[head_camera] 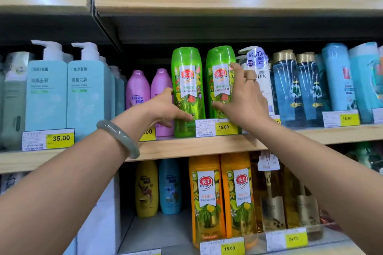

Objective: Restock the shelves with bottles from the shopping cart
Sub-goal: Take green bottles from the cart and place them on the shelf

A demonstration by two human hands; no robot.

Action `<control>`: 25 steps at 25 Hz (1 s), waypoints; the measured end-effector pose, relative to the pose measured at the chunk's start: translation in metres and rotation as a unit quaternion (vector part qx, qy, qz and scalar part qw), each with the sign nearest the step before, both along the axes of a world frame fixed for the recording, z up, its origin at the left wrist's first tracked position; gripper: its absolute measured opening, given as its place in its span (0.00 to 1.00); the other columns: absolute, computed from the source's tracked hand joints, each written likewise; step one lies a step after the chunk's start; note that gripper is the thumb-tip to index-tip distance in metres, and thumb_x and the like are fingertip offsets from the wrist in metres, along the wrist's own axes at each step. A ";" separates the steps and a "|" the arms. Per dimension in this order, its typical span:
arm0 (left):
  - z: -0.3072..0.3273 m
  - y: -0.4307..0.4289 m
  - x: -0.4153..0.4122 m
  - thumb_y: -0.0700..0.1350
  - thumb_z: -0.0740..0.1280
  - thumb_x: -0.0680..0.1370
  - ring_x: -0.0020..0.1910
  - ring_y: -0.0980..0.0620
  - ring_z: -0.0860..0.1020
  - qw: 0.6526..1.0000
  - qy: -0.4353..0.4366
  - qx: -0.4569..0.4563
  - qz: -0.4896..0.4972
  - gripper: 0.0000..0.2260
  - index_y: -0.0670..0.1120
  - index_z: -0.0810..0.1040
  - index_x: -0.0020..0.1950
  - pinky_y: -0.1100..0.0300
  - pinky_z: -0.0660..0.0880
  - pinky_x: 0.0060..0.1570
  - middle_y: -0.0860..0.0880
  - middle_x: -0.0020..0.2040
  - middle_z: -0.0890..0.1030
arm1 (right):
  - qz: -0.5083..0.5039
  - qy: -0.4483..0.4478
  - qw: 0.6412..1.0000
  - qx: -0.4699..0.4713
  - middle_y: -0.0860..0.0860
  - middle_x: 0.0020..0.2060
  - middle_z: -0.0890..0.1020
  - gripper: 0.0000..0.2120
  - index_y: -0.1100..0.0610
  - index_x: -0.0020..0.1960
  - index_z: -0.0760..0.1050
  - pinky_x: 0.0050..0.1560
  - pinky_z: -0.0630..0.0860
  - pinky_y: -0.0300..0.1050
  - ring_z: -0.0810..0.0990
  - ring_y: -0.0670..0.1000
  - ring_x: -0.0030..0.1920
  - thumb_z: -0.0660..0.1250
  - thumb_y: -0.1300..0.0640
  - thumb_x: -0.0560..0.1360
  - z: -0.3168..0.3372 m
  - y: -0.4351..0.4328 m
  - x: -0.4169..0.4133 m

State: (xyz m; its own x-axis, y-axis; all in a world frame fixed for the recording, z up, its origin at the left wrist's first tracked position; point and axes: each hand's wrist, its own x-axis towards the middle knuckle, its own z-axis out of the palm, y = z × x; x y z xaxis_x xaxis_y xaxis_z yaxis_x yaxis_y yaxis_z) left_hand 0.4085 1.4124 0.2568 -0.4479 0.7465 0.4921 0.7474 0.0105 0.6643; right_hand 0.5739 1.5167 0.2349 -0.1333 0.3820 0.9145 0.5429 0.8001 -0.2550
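Note:
Two green shampoo bottles stand upright side by side on the middle wooden shelf (186, 147). My left hand (165, 107) grips the left green bottle (186, 80) low on its left side, thumb across the front. My right hand (242, 97) holds the right green bottle (218, 76) from its right side, with the thumb on the front and the fingers up along its edge. A jade bangle is on my left wrist and a ring on my right hand. The shopping cart is out of view.
Pink bottles (137, 89) stand just left of the green ones, a white pump bottle (259, 72) and blue bottles (288, 85) to the right. Pale blue pump bottles (47, 93) fill the left. Orange bottles (205, 196) stand on the shelf below. Yellow price tags (223, 127) line the edges.

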 end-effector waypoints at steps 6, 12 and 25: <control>0.003 -0.001 0.009 0.37 0.77 0.68 0.39 0.49 0.78 1.000 -0.012 -0.009 -0.009 0.27 0.46 0.65 0.58 0.59 0.75 0.25 0.47 0.46 0.77 | 0.030 -0.040 0.999 0.003 0.58 0.65 0.65 0.47 0.43 0.75 0.44 0.48 0.75 0.52 0.77 0.58 0.48 0.75 0.53 0.70 -0.008 0.006 0.004; 0.001 0.007 0.021 0.38 0.74 0.71 0.45 0.49 0.78 1.000 -0.008 -0.008 -0.013 0.25 0.46 0.64 0.60 0.58 0.78 0.34 0.51 0.45 0.73 | -0.058 -0.073 0.995 0.019 0.54 0.69 0.67 0.39 0.50 0.75 0.54 0.61 0.66 0.52 0.69 0.58 0.65 0.70 0.43 0.72 -0.008 0.013 0.019; 0.000 0.016 0.028 0.40 0.75 0.71 0.49 0.48 0.79 0.999 0.012 -0.031 -0.003 0.25 0.44 0.66 0.63 0.50 0.80 0.48 0.48 0.51 0.77 | -0.082 -0.132 0.987 0.039 0.48 0.76 0.60 0.37 0.48 0.78 0.49 0.77 0.45 0.55 0.48 0.53 0.78 0.62 0.38 0.75 -0.010 0.028 0.035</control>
State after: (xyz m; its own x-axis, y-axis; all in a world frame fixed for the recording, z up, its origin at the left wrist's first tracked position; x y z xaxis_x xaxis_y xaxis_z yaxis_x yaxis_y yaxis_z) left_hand 0.4364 1.4283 0.2572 -0.4318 0.7787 0.4551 0.7627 0.0458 0.6451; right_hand 0.6087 1.5444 0.2247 -0.3121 0.3484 0.8839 0.7068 0.7069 -0.0290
